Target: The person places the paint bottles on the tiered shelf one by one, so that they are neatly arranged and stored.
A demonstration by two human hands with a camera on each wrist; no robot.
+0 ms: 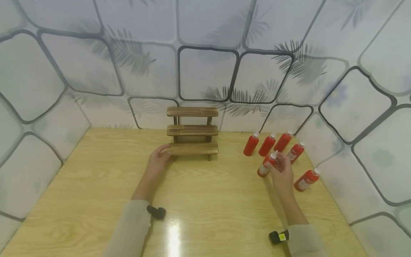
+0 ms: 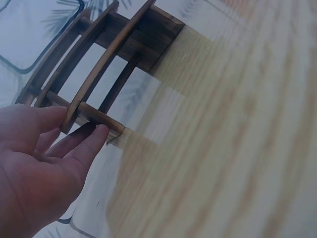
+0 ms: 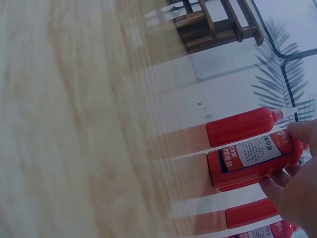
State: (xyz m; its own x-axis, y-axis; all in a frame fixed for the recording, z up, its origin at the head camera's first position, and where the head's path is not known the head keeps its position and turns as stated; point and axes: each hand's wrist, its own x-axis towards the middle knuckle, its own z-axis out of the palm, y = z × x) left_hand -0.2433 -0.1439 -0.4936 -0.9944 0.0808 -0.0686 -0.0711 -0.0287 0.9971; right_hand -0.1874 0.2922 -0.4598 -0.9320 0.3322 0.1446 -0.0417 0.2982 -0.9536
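A three-tier wooden step stand point(image 1: 192, 130) stands against the back wall. My left hand point(image 1: 158, 159) holds the left end of its lowest step. In the left wrist view, the thumb of that hand point(image 2: 44, 158) is at the step's end, with fingers below by the leg. On the right, my right hand point(image 1: 282, 175) grips a red bottle point(image 1: 264, 169) near its white pointed cap. The bottle leans a little, and its white, blue and red label point(image 3: 257, 151) shows in the right wrist view.
Several more red bottles with white caps stand around the right hand: one red bottle point(image 1: 251, 144) to its left at the back, another red bottle point(image 1: 306, 180) to its right by the side wall. Patterned walls point(image 1: 205, 75) border the wooden table point(image 1: 205, 200).
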